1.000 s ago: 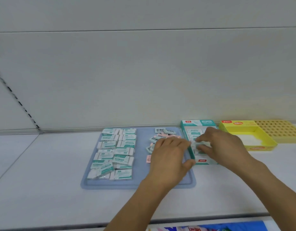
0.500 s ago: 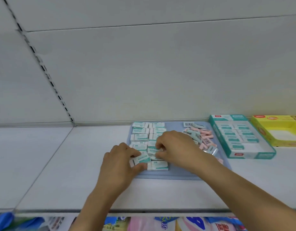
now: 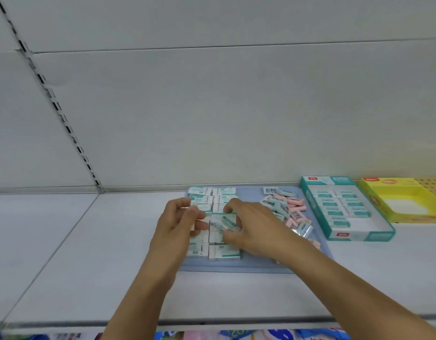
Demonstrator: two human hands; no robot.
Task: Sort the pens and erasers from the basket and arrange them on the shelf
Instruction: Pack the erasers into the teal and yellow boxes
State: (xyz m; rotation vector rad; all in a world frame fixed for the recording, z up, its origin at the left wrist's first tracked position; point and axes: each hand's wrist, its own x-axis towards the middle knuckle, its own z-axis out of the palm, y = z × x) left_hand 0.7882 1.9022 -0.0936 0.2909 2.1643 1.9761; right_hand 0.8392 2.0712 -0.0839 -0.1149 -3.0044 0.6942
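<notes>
Fingers [image 3: 230,208] of the right hand [image 3: 251,229] curl around a green-and-white eraser [image 3: 223,222] on the blue tray [image 3: 236,266]; left hand [image 3: 177,222] pinches its neighbour.

The left hand [image 3: 178,223] and right hand [image 3: 251,229] cover several green-and-white erasers [image 3: 223,252]. The yellow box [image 3: 393,192] is cut off at the right edge. Print on the packs is too blurred to read.
</notes>
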